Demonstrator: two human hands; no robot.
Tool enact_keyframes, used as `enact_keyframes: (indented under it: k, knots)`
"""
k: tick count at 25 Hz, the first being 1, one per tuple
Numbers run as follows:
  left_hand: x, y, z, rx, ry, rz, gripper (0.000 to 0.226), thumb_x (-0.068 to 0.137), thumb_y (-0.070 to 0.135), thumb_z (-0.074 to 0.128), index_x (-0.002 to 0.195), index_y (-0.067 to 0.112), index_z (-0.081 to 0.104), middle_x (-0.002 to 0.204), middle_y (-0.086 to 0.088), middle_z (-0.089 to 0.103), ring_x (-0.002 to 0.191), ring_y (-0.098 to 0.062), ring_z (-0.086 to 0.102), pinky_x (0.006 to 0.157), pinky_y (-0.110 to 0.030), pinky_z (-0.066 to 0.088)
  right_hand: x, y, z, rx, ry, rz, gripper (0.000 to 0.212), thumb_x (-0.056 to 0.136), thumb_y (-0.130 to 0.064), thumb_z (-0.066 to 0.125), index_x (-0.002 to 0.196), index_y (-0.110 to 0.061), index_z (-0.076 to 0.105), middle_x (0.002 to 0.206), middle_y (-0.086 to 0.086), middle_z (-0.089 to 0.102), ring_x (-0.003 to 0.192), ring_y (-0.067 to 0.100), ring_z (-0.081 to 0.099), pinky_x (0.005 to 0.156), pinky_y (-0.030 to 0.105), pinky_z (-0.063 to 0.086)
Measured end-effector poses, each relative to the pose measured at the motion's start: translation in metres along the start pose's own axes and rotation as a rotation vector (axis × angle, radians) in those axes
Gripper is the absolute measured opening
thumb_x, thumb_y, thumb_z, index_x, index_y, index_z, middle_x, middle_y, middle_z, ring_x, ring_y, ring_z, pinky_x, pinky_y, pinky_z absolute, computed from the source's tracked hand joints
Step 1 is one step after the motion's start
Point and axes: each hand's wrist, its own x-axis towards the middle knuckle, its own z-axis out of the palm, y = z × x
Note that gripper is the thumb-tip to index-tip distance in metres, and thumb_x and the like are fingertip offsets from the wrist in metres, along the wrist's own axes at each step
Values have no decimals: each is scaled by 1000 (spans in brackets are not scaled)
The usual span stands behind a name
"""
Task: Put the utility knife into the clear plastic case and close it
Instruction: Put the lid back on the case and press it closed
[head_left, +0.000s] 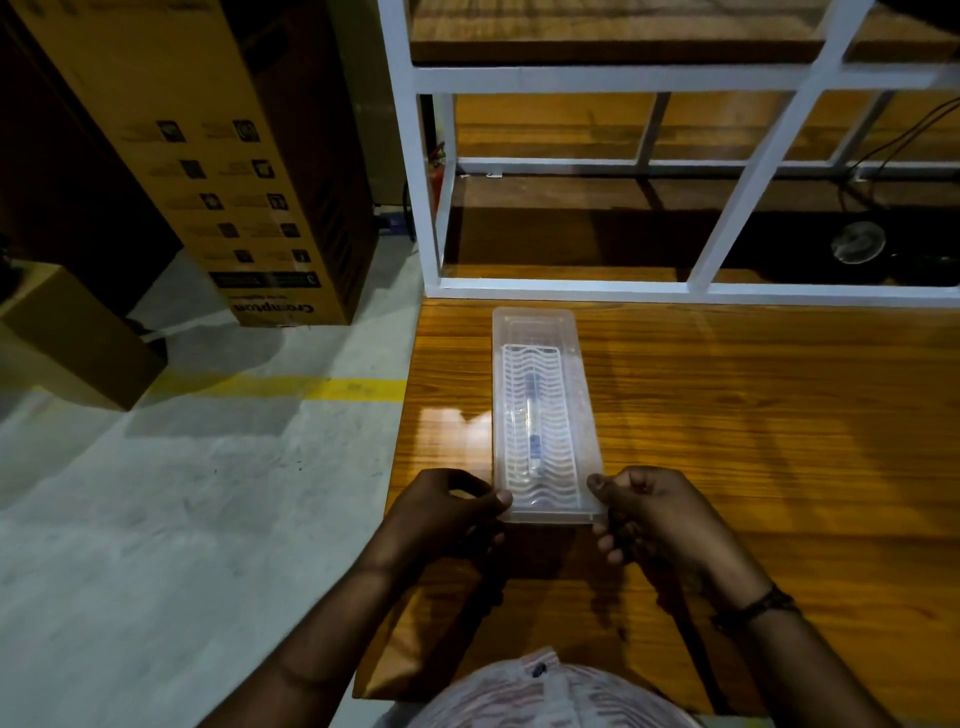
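A long clear plastic case (540, 332) lies lengthwise on the wooden table (753, 415), near its left edge. Its lid with a wavy white grid pattern lies over it. Through the lid I see the utility knife (533, 426), pale with a blue patch, lying along the case's middle. My left hand (452, 512) pinches the case's near left corner with thumb on top. My right hand (649, 512) grips the near right corner the same way. Both thumbs press on the lid's near end.
A white metal shelf frame (431, 208) with wooden boards stands at the table's far edge. Left of the table is grey floor with a yellow stripe (291, 387), a tall cardboard box (218, 171) and a smaller box (67, 332). Cables and a round fan base sit at far right.
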Motion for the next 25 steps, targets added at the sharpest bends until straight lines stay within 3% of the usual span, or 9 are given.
enact_keyframes:
  k: [3,7,9,12,14,17,21,25]
  knots:
    - [0,2,0,90,60,53,26,86,33,79,104,15,73,80,-5,79,63,-9,75,57,-24,57,2,1,-1,-71,41,-66,27,89,-20,72,94,5,60,75,24,66,51,24,66,43,33,53]
    - [-2,3,3,135,188,198,21,89,31,76,106,19,72,86,-1,79,63,-11,76,58,-29,63,0,-3,2,-280,194,-213,12,84,-18,78,89,-13,68,75,7,65,67,33,72,56,51,62]
    - [-5,4,4,156,203,239,20,89,31,76,106,20,71,89,2,79,63,-11,77,61,-32,65,-3,-5,5,-314,220,-232,10,84,-14,77,82,-20,69,74,1,66,67,31,73,59,53,62]
    - [-8,5,3,168,201,256,19,88,28,78,104,21,72,91,5,78,65,-10,77,65,-34,66,-5,-2,8,-302,227,-240,18,83,-11,78,79,-27,70,77,-2,68,67,26,73,60,53,62]
    - [-7,4,1,175,203,243,15,87,26,79,99,17,74,86,2,79,65,-11,77,69,-37,66,-3,3,6,-275,219,-226,14,82,-11,78,94,-17,75,86,3,70,70,28,75,59,50,63]
    - [-3,-1,2,189,203,215,8,85,24,80,89,17,78,76,0,80,66,-10,77,73,-41,65,1,9,3,-269,215,-216,25,83,-13,78,108,-10,75,97,8,71,71,28,75,56,47,63]
    - [-3,0,4,127,189,170,5,83,20,81,86,17,79,77,-1,80,69,-11,77,74,-36,65,3,13,2,-189,193,-236,16,84,-5,75,99,-11,77,95,11,73,77,31,75,54,41,61]
    - [-3,2,4,109,166,148,9,81,11,80,75,17,78,78,-9,80,74,-21,78,76,-41,63,1,16,6,-105,165,-244,18,84,2,72,87,-15,79,83,9,77,72,25,76,60,37,60]
